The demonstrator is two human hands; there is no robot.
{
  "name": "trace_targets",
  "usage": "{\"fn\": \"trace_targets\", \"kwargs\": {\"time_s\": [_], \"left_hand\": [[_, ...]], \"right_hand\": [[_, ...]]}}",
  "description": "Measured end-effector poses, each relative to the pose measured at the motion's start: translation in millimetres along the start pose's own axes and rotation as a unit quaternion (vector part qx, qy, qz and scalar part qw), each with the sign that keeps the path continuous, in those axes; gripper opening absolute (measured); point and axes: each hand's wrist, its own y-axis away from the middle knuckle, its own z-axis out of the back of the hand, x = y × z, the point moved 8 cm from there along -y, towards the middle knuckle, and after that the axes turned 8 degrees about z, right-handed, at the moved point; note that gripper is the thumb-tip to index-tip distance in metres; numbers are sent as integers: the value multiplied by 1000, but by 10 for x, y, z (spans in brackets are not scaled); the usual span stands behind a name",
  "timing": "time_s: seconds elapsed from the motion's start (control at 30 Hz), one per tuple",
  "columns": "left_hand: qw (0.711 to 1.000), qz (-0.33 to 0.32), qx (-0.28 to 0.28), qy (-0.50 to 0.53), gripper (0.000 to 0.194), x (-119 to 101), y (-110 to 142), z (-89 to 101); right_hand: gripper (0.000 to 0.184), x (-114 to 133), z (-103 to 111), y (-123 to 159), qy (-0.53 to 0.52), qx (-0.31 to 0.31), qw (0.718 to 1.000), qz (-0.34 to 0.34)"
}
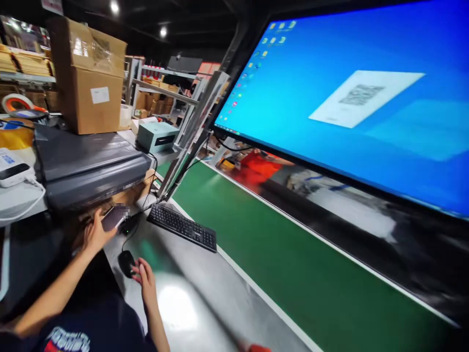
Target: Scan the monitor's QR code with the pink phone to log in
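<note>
Background carton (93, 113) bears illegible label (100, 95); left hand (97, 231) holds phone (113, 218).

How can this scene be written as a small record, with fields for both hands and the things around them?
Left hand: holds a dark phone-like device
Right hand: fingers loosely curled beside a black computer mouse; contact unclear
Keyboard: black, on the metal worktable
Monitor: on, blue with icons
Conveyor belt: green, alongside the worktable
Cardboard box: upright, white label
</note>
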Motion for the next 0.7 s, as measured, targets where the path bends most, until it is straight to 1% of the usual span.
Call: {"fn": "trace_targets", "kwargs": {"time_s": [0.03, 0.07, 0.1, 0.13, 0.2, 0.23, 0.3, 0.4, 0.47, 0.5, 0.53, 0.6, 0.63, 0.7], "left_hand": [[999, -14, 28, 26, 89, -61, 222, -149], [996, -36, 58, 58, 89, -137, 455, -300], [990, -60, 84, 92, 87, -214, 681, -434], [983, -85, 107, 121, 86, -296, 884, -545], [966, -134, 147, 164, 86, -478, 1173, -685], [957, -149, 168, 184, 88, -582, 1241, -722], [935, -156, 215, 233, 91, -837, 1229, -743], [900, -132, 294, 292, 90, -1358, 1051, -739], [887, -142, 342, 277, 84, -1753, 1004, -749], [886, -161, 354, 253, 77, -1934, 1013, -748], [888, -187, 353, 228, 68, -2094, 1037, -737], [894, -239, 328, 188, 49, -2329, 1109, -705], [895, -259, 315, 178, 43, -2404, 1151, -696], [895, -281, 300, 173, 38, -2485, 1221, -702]], "right_hand": [[65, 75, -161, 20, -53, 20, 998, -15], [66, 175, -299, 50, -110, 37, 993, -21], [65, 294, -395, 82, -165, 45, 985, -19], [63, 423, -442, 112, -216, 42, 976, -11], [65, 658, -378, 167, -272, 3, 962, 9], [68, 754, -296, 197, -278, -20, 960, 14], [71, 927, -121, 265, -272, -40, 961, 20], [69, 1112, 70, 383, -267, -29, 963, 29], [69, 1162, 139, 457, -275, -30, 960, 37], [71, 1171, 163, 487, -278, -37, 959, 46], [71, 1173, 185, 511, -281, -49, 957, 57], [72, 1170, 218, 543, -282, -74, 953, 79], [73, 1176, 231, 553, -281, -83, 952, 89], [74, 1206, 241, 562, -278, -87, 951, 100]]}}
